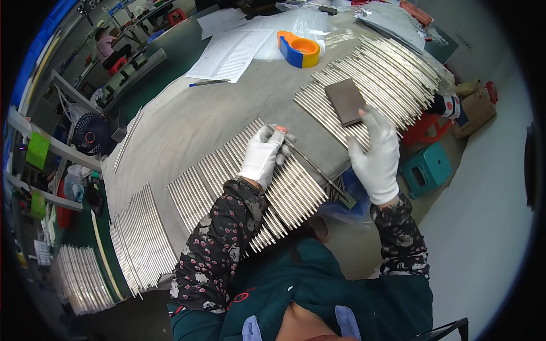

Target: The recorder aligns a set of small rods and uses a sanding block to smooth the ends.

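Note:
My left hand [265, 152], in a white glove with a bare thumb tip, is closed on a thin metal rod [314, 169]. The rod slants down to the right past the table's edge. Below this hand lies a row of shiny metal rods [296, 190], side by side at the near edge. My right hand [376, 156], also gloved, is raised with thumb and fingers apart. Its fingertips are at the corner of a flat brown rectangular block [344, 101]; whether they touch it is unclear. The block rests on a large pile of rods [381, 74] at the right.
More rods [145, 238] lie at the table's left. An orange-and-blue tape dispenser [299, 50], papers [230, 54] and a pen [209, 83] are toward the back. A teal stool [426, 170] stands right of the table. A person [108, 46] sits far left.

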`<act>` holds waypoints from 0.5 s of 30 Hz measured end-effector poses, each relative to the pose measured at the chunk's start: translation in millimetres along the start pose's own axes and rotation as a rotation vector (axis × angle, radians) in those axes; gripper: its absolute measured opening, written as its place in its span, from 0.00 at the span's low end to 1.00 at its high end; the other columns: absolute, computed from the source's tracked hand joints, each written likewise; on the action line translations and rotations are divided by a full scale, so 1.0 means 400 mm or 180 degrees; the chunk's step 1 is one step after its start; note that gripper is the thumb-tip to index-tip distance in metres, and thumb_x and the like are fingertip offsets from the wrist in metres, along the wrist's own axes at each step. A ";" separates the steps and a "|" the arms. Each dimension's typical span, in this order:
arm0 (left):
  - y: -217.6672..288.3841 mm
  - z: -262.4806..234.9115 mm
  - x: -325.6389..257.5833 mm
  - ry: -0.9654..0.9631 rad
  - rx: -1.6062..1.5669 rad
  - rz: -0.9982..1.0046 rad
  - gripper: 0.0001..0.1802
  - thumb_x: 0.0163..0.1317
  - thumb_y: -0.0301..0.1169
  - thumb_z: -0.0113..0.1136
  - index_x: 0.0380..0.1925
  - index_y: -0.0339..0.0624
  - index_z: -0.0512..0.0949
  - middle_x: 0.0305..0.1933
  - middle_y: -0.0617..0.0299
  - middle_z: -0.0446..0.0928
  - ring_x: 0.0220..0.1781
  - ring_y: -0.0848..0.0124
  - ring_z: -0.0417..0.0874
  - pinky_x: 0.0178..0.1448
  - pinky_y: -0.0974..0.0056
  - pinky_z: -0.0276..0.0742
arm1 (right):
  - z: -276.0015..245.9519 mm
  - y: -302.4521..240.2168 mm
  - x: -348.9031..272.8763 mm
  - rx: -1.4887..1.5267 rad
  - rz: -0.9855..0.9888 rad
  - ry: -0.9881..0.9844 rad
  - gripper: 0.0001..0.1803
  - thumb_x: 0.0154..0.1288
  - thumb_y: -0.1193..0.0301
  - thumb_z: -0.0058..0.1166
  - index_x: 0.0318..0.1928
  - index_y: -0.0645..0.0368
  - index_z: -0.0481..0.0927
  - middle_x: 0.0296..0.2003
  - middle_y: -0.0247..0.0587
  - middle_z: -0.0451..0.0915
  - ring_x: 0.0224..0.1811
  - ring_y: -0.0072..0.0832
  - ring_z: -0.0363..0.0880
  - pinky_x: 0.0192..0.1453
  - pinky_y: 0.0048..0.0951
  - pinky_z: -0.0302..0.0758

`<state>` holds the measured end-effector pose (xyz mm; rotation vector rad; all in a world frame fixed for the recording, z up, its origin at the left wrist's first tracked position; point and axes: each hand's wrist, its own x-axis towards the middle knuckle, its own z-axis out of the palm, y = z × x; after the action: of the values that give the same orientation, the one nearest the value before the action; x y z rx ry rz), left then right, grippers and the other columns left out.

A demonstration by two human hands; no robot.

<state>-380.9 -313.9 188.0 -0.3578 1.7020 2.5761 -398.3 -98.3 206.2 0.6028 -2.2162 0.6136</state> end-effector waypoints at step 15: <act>0.006 0.003 -0.007 0.0159 0.0166 -0.0103 0.06 0.67 0.30 0.50 0.40 0.39 0.68 0.33 0.58 0.77 0.21 0.84 0.68 0.21 0.80 0.64 | 0.020 -0.050 0.042 0.0338 -0.0113 -0.1112 0.34 0.45 0.60 0.64 0.56 0.55 0.74 0.50 0.57 0.70 0.49 0.48 0.71 0.52 0.42 0.71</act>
<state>-378.9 -313.5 191.4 -0.4471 1.7602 2.5159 -401.1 -122.2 218.7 0.8568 -2.5004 0.6503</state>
